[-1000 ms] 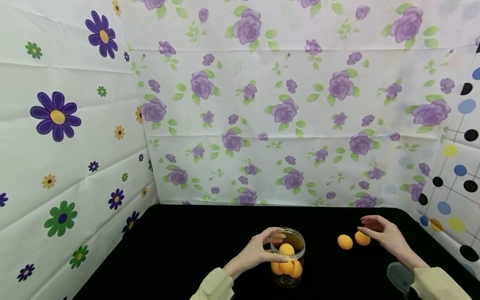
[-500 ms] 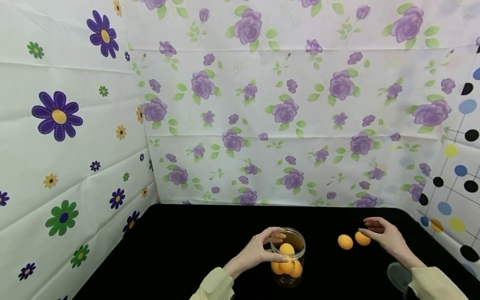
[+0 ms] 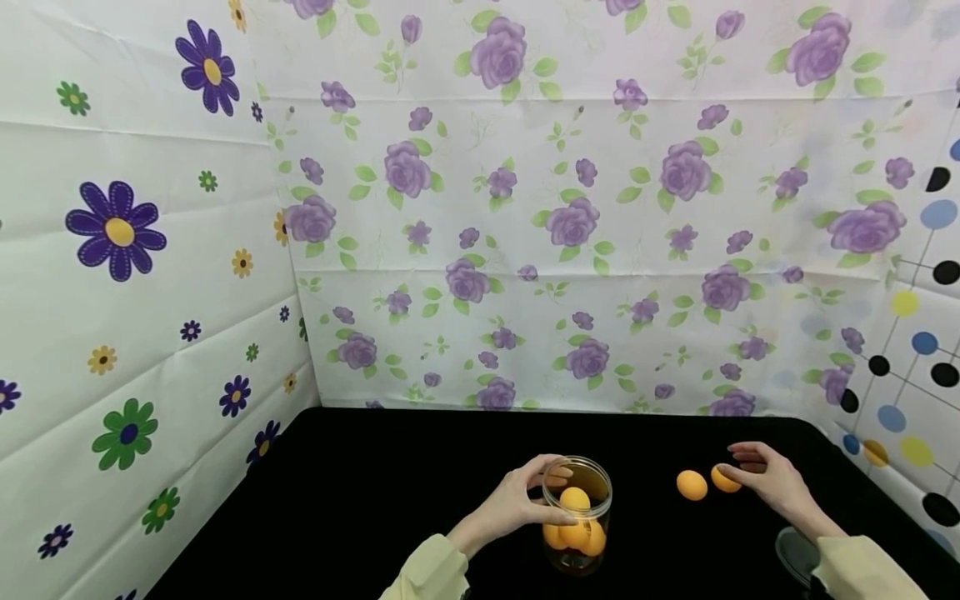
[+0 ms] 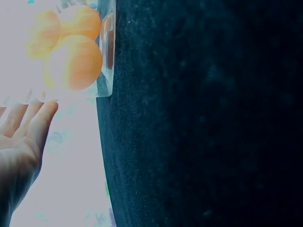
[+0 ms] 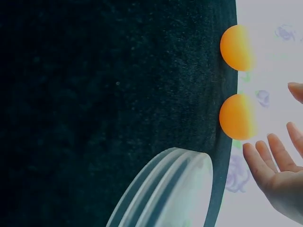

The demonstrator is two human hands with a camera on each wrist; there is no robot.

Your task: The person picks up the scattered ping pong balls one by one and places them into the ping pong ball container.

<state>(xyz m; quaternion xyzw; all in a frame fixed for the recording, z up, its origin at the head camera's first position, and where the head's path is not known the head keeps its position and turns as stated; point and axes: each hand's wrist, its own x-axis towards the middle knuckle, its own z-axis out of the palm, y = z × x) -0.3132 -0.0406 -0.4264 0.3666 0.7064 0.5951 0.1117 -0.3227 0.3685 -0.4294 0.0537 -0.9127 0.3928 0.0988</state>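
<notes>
On the black table (image 3: 375,500): all the action sits right of centre.
Jar (image 3: 576,565): upright, clear, stacked balls (image 3: 576,533) inside, left hand (image 3: 510,500) curled round it.
Right hand (image 3: 776,483): fingers spread, gripping nothing.
Near ball (image 5: 234,117): just left of that right hand, the closer one; contact unclear; orange, round, no long axis.
Far ball (image 3: 692,485): further left, matching.

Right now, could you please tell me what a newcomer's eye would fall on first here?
Probably the orange balls, bright against the black table: several sit in the clear, open jar gripped by the left hand, and two loose balls lie near the right hand. The purple-rose backdrop behind the table would likely come next.
</notes>
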